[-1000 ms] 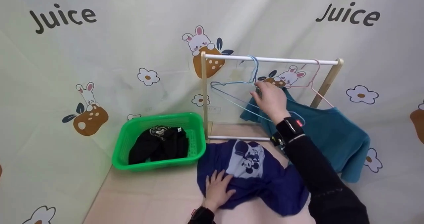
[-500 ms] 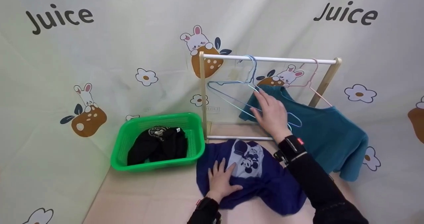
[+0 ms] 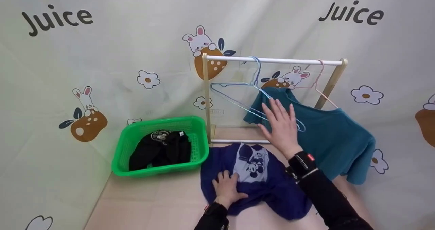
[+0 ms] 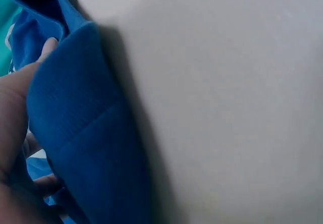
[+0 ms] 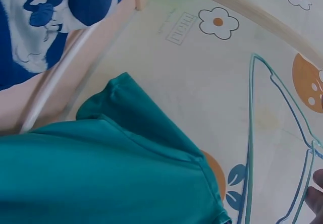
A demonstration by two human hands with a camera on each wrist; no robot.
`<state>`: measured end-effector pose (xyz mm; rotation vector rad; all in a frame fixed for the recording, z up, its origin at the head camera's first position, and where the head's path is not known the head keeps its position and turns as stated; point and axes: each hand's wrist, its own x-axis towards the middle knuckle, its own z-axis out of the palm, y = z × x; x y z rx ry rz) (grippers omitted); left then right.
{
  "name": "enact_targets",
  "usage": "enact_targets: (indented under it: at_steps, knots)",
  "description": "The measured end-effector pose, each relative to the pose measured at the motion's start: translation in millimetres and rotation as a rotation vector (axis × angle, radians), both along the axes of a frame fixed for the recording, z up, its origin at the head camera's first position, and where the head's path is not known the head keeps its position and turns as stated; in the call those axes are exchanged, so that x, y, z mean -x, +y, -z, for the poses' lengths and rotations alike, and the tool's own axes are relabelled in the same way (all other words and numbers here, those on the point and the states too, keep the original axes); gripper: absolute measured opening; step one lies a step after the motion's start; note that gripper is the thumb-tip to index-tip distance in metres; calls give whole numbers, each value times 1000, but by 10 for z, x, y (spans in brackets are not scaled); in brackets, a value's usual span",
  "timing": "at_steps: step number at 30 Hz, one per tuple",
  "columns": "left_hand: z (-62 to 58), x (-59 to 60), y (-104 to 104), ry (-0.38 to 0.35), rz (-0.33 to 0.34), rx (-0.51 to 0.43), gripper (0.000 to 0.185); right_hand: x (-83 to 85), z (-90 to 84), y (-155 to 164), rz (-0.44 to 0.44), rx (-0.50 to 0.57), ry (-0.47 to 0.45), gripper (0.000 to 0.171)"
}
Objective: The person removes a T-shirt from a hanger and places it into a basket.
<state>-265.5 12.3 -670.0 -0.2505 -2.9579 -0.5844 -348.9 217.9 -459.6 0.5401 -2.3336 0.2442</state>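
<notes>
A dark blue shirt [image 3: 268, 186] with a cartoon print lies crumpled on the floor in front of a small clothes rack [image 3: 272, 60]. My left hand [image 3: 226, 187] rests on its near left part with the fingers curled into the cloth; in the left wrist view a fold of the blue shirt [image 4: 86, 133] lies over the fingers [image 4: 48, 45]. My right hand [image 3: 282, 121] hovers open, fingers spread, in front of the teal shirt [image 3: 333, 135] and the lower ends of the blue wire hangers [image 3: 238, 87], holding nothing. The teal shirt [image 5: 101, 173] fills the lower right wrist view.
The teal shirt hangs from a pink hanger [image 3: 319, 84] on the rack's white rail. A green basket [image 3: 159, 121] holding a black garment [image 3: 159, 150] stands left of the rack. A printed cloth backdrop closes the scene behind and on both sides.
My right hand has come down from the blue hangers' hooks and spread open before the teal shirt. My left hand has slid slightly and curled its fingers into the blue shirt.
</notes>
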Motion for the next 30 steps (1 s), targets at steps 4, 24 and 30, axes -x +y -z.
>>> enact_targets:
  at_steps: [4,24,30]
  knots:
    - [8,-17,-29,35,-14,11,61,-34,83,28,28,-19,-20,75]
    - [-237,-65,-283,156,89,-378,24,-253,513,146,-72,-27,53,75]
    - [-408,54,-380,221,38,-703,20,-315,619,199,-114,-6,56,72]
